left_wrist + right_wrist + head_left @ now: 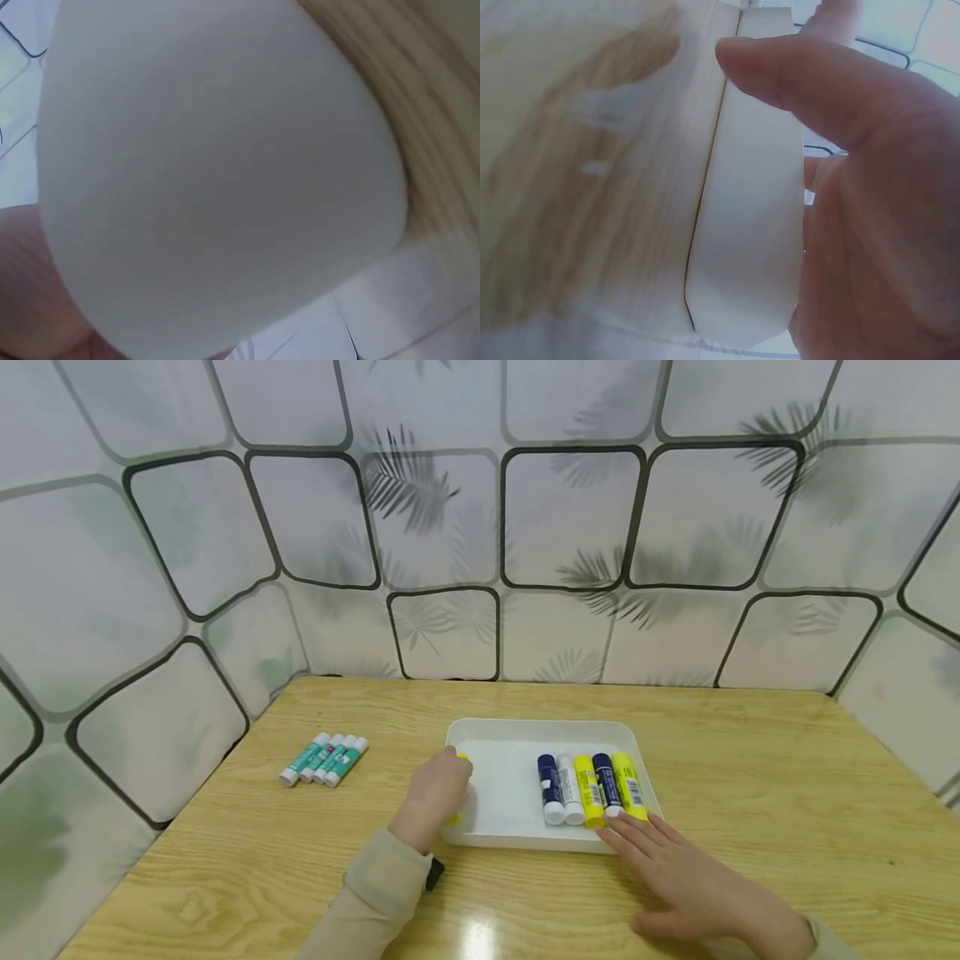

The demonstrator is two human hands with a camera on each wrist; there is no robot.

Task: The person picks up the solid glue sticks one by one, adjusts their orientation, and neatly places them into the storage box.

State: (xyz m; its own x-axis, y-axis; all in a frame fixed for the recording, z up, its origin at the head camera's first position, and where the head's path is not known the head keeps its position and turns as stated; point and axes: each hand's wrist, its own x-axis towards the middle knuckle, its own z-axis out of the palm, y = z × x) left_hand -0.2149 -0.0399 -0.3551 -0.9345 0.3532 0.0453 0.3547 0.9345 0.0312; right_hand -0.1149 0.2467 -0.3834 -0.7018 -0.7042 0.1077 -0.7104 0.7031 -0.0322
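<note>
Fingers (455, 768) of the left hand (434, 792) curl round a yellow tube (454, 819) at the left side of the tray (502, 777), long axis running near to far; the right hand (678, 877) lies straight-fingered at its near rim.

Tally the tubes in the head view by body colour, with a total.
Green-and-white tubes: 4
Yellow tubes: 3, one mostly covered by the left hand
Navy tubes: 2
White tube: 1
Total: 10
</note>
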